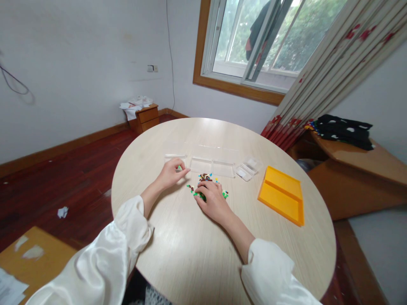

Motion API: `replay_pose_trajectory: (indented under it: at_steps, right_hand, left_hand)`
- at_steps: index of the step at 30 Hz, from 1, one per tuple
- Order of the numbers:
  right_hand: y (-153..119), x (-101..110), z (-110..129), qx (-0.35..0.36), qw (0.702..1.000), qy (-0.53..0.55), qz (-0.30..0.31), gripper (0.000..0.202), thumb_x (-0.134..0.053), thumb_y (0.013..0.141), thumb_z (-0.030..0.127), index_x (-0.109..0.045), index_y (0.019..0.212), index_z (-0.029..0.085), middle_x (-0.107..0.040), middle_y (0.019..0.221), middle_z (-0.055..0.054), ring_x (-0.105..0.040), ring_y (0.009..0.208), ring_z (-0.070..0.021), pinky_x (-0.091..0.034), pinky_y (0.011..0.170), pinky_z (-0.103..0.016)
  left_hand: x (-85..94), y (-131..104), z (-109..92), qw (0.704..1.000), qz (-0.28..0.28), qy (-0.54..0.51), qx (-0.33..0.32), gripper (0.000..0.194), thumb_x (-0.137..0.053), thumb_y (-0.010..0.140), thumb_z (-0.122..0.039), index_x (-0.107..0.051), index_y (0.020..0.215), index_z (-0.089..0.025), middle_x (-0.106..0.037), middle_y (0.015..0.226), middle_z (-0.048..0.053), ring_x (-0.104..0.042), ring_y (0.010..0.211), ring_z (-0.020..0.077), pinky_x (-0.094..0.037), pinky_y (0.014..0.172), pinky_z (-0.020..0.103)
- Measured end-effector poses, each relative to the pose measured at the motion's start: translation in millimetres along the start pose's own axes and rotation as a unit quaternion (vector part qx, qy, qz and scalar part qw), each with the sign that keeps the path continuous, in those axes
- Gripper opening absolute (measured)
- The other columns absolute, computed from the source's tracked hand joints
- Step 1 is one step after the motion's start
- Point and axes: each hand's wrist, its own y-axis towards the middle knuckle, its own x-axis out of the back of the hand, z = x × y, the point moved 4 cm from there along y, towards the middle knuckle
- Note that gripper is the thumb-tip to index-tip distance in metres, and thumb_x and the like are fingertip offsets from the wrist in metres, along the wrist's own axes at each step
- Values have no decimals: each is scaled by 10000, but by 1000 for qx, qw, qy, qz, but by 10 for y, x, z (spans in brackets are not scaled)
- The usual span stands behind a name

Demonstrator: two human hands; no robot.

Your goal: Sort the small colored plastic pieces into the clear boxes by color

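Observation:
My left hand [172,173] is bent over the left clear plastic box [174,156], on the near side of it. Its thumb and fingers are apart, and small green pieces [179,167] show in the gap; whether they lie in the box or touch the fingers I cannot tell. My right hand [213,200] rests over a pile of tiny coloured building bricks [205,178], brown, green, blue and yellow. The right thumb and curved fingers stand apart, with green bricks visible between them. The palm hides part of the pile.
Beyond the bricks lies an open, clear two-part box [223,168]. A small clear case [248,168] is to its right, then an open yellow tray [282,194]. The round table's [190,250] edge curves around. A window, curtain [311,63] and side cabinet [359,178] stand behind.

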Motion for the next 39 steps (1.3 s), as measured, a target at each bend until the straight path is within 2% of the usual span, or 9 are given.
replay_pose_trajectory:
  at_steps: [6, 9, 17, 26, 28, 30, 33, 36, 39]
  right_hand:
    - [15, 33, -29, -6, 1000, -3, -20, 105, -531, 851, 170, -612, 917, 189, -661, 1005, -84, -560, 1008, -223, -336, 878, -401]
    - [20, 67, -93, -23, 999, 12, -45, 129, -517, 861, 174, -616, 942, 187, -685, 972, -81, -594, 952, -219, -366, 862, -395]
    - [14, 107, -102, -11, 993, 66, -97, 211, -486, 877, 199, -656, 1001, 217, -699, 969, -77, -621, 930, -214, -466, 836, -376]
    - [18, 61, -82, -25, 991, 97, -85, 293, -504, 861, 178, -612, 1129, 226, -691, 1006, -76, -630, 929, -200, -485, 845, -363]
    - [18, 78, -84, -26, 991, 93, -94, 305, -508, 858, 179, -599, 1146, 219, -694, 973, -74, -628, 907, -200, -480, 837, -364]
    - [16, 93, -79, -25, 992, 80, -98, 282, -525, 852, 188, -608, 1120, 216, -693, 941, -71, -618, 902, -206, -464, 831, -372]
    - [14, 82, -46, -5, 997, 49, -64, 168, -587, 824, 211, -655, 977, 218, -682, 945, -67, -592, 934, -215, -425, 834, -382]
    - [5, 53, -10, 14, 999, 19, -23, 74, -643, 789, 218, -673, 857, 214, -660, 981, -62, -560, 989, -221, -378, 863, -394]
    - [-1, 36, 8, 16, 1000, 10, 6, 35, -641, 794, 195, -674, 802, 203, -645, 996, -59, -546, 1005, -216, -351, 879, -397]
  left_hand:
    - [-94, -53, -146, 989, 136, -58, -30, 130, -655, 705, -282, -632, 637, -173, -624, 739, 41, -554, 773, 167, -418, 790, 314]
    - [-128, -75, -194, 981, 175, -74, -40, 120, -681, 694, -291, -666, 651, -180, -634, 760, 49, -559, 787, 169, -413, 813, 325]
    - [-221, -104, -195, 970, 213, -113, -28, 209, -672, 724, -385, -704, 699, -180, -637, 765, 62, -563, 774, 167, -425, 779, 311]
    - [-288, -134, -253, 964, 212, -158, -11, 200, -642, 746, -353, -679, 702, -161, -661, 777, 67, -574, 770, 163, -431, 760, 299]
    - [-271, -117, -238, 967, 200, -159, -2, 190, -635, 743, -335, -673, 684, -158, -662, 772, 65, -572, 764, 162, -431, 741, 292]
    - [-227, -79, -173, 975, 162, -149, 16, 174, -635, 729, -317, -673, 676, -156, -656, 761, 53, -563, 737, 155, -427, 700, 278]
    - [-106, -3, 12, 989, 49, -121, 66, 170, -626, 718, -307, -685, 690, -151, -644, 715, 33, -527, 643, 135, -404, 616, 262]
    - [21, 42, 225, 985, -67, -85, 132, 193, -619, 714, -313, -702, 734, -140, -646, 682, 29, -494, 580, 125, -380, 566, 259]
    - [109, 55, 358, 975, -136, -34, 171, 186, -617, 702, -301, -705, 727, -138, -661, 703, 36, -505, 582, 128, -385, 570, 260]
